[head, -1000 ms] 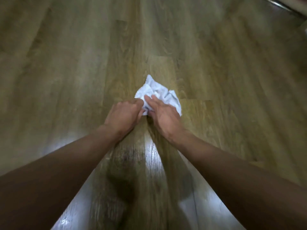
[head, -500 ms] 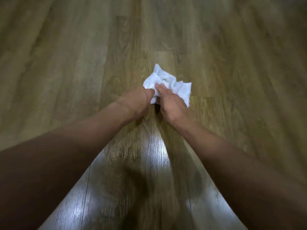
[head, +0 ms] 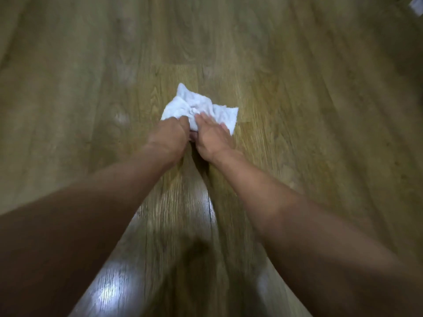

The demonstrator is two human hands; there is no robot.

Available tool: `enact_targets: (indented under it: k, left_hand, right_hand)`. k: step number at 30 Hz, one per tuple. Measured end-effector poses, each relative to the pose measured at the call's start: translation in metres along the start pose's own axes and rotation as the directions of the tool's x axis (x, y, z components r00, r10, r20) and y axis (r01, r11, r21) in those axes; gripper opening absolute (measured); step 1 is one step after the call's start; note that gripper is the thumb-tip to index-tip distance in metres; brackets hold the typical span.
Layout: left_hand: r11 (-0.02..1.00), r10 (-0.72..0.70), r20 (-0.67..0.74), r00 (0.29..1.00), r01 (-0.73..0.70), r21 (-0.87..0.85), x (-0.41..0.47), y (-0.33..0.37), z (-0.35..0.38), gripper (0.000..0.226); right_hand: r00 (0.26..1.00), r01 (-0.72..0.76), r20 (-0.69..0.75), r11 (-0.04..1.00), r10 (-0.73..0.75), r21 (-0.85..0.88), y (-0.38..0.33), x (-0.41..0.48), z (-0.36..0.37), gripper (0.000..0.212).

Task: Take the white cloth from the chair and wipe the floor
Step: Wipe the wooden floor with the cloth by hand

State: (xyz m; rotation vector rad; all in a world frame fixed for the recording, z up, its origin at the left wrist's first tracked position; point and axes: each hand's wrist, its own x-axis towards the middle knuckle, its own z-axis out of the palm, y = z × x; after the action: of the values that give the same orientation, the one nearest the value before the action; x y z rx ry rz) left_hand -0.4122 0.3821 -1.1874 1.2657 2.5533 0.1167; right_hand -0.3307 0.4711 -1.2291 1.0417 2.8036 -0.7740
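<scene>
Both hands on white cloth [head: 207, 105], bunched on wood floor [head: 297, 138] mid-view. L hand [head: 170, 136] grips near edge w/ curled fingers; R hand [head: 211, 136] presses flat, fingers straight. Pickup looks done, wiping underway; remaining floor area can't tell.

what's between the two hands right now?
Head view: a bunched fold of the white cloth sits between the left hand and right hand; nearer the wrists, only shadowed floor.

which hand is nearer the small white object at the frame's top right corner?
Right. The right hand presses flat on the white cloth, far below-left of the white object; the left hand grips the cloth beside it, further left.
</scene>
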Motion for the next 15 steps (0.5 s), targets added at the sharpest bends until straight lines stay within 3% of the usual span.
enact_targets:
  k: [2, 5, 11, 15]
  left_hand:
    - [0.991, 0.071, 0.05, 0.996, -0.076, 0.107, -0.018, -0.003, 0.011, 0.035]
    - [0.989, 0.087, 0.127, 0.988, -0.1, 0.105, -0.033, -0.002, 0.014, 0.045]
    - [0.967, -0.086, 0.336, 0.938, -0.002, 0.253, -0.055, 0.03, -0.003, 0.061]
    - [0.935, -0.009, 0.265, 0.964, -0.086, 0.345, -0.047, 0.033, -0.006, 0.049]
  right_hand:
    - [0.997, 0.021, -0.068, 1.0, -0.021, 0.002, 0.002, -0.028, 0.017, 0.055]
    - [0.995, 0.034, -0.089, 0.999, -0.035, -0.019, 0.005, -0.057, 0.028, 0.059]
    - [0.972, 0.004, 0.236, 1.0, -0.01, 0.026, -0.006, -0.06, -0.009, 0.055]
    - [0.96, 0.017, 0.281, 1.0, -0.017, 0.001, -0.006, -0.057, -0.009, 0.063]
